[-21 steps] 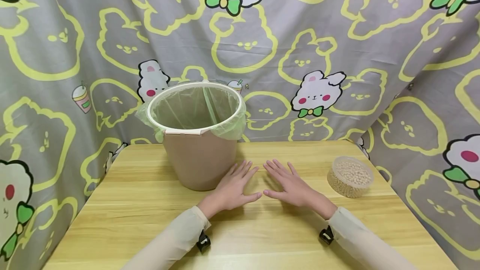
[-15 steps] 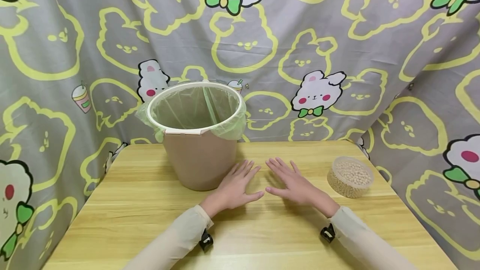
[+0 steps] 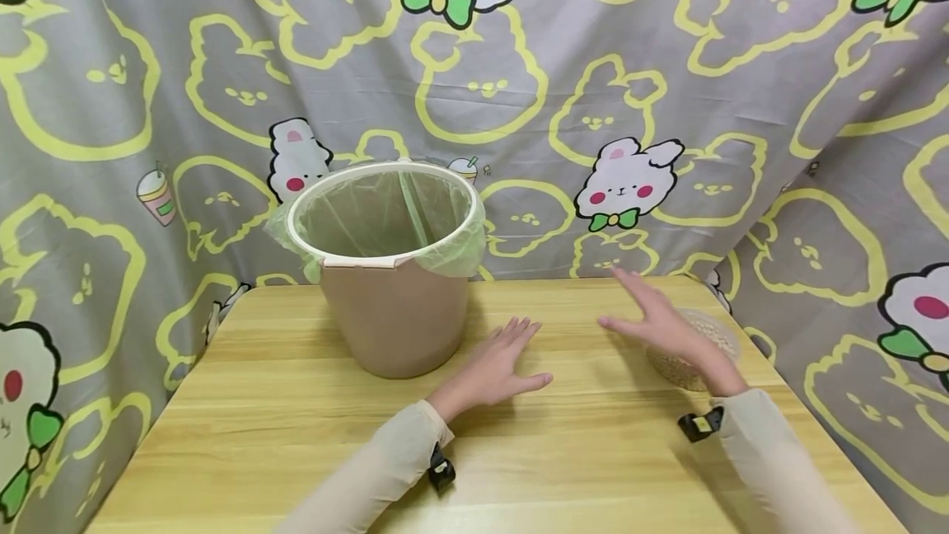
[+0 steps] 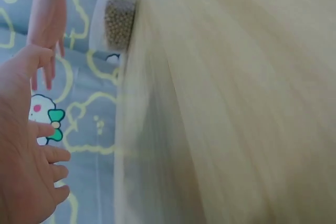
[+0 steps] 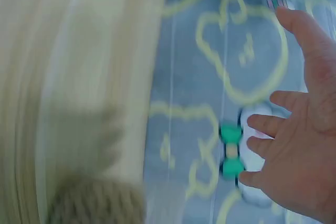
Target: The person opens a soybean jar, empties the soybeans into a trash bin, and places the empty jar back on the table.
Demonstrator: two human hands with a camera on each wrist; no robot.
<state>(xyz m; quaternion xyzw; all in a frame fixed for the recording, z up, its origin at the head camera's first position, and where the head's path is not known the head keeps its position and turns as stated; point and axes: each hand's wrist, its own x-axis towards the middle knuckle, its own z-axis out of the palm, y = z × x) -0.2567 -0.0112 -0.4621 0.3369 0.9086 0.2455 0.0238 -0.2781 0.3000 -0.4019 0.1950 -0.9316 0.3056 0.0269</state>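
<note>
My left hand (image 3: 493,365) hovers over the middle of the wooden table, fingers extended and holding nothing. Raised higher, my right hand (image 3: 663,326) has its fingers outstretched and covers part of a round clear tub (image 3: 682,371) in the head view. Pale, round beans (image 4: 119,23) fill that tub; the left wrist view shows a gap between it and my right hand. The right wrist view catches the tub of beans (image 5: 97,203), blurred, at the lower edge. Left of my left hand stands a brown trash bin (image 3: 400,316), upright, lined with a thin green bag (image 3: 460,250).
The wooden table (image 3: 296,427) ends at a far edge just behind the bin. A grey curtain (image 3: 519,97) with cartoon rabbits hangs behind it and along both sides. Each sleeve carries a black wrist device (image 3: 441,468).
My hands were close together at the table's middle. The right one has risen and swung right to the tub; the left one has shifted slightly right, away from the bin.
</note>
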